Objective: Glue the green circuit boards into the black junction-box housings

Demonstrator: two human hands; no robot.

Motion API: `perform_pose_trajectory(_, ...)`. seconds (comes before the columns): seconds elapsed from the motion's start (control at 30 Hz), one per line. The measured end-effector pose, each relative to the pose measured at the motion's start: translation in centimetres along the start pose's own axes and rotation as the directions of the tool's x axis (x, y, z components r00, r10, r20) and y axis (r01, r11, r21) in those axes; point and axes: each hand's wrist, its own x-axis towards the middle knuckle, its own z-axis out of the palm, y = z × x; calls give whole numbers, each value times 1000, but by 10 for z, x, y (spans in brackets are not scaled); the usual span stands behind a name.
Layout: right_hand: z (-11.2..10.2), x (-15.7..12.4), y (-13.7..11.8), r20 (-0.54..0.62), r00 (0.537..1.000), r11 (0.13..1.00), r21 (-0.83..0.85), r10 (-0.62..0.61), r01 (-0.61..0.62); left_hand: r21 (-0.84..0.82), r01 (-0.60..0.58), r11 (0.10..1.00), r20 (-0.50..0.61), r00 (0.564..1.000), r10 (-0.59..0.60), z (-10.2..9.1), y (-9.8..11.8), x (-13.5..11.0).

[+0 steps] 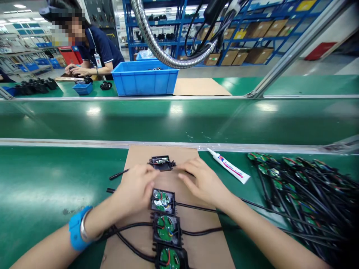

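Note:
My left hand (140,184) hovers over the cardboard sheet (190,239), fingers bent and apart from the thumb, with nothing visible in them. Opposite it, my right hand (199,180) is open, thumb spread from the fingers. Between and just beyond the fingertips lies a small black plastic case (162,163) with parts inside. Nearer to me, three black housings with green circuit boards form a column: a top housing (162,201), a middle housing (167,228) and a bottom housing (169,257). Black cables run out of their sides. Both hands are slightly blurred.
A white glue tube (230,166) lies right of the cardboard. Beyond it is a heap of cabled circuit boards (300,190). A metal rail (84,142) crosses behind. Farther back are a blue bin (146,79), a hanging metal conduit (157,45) and a co-worker (99,46).

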Motion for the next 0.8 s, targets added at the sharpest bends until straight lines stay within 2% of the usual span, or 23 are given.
perform_pose_trajectory(0.03, 3, 9, 6, -56, 998, 998, -36, 43, -45, 43, 77, 996, -30, 997, -76, -2, -12, 8)
perform_pose_trajectory(0.1, 10, 21, 15, -87, 992, 993, -58, 95, -101, 102, 185, 978, -33, 983, -182, -3, -33, 21)
perform_pose_trajectory(0.2, 9, 22, 12, -71, 992, 994, -26, 100, -102, 87, 216, 973, 15, 976, -218, -6, -46, 28)
perform_pose_trajectory(0.27, -4, 18, -1, -47, 995, 995, -44, 82, -85, 65, 229, 971, 40, 972, -232, -10, -42, 25)
perform_pose_trajectory(0.33, -22, 19, -18, 33, 996, 990, -119, 80, -76, 61, 233, 971, 58, 970, -237, -15, -36, 21)
perform_pose_trajectory(0.47, -44, 43, -37, 204, 973, 946, -322, 110, -40, 118, 230, 966, 77, 968, -240, -19, -28, 24)
perform_pose_trajectory(0.63, -32, 73, -30, 284, 951, 910, -414, 124, 5, 206, 215, 955, 105, 965, -240, -12, -26, 40)
perform_pose_trajectory(0.8, -23, 74, -26, 308, 947, 917, -396, 92, 39, 217, 202, 955, 102, 968, -228, -8, -26, 44)
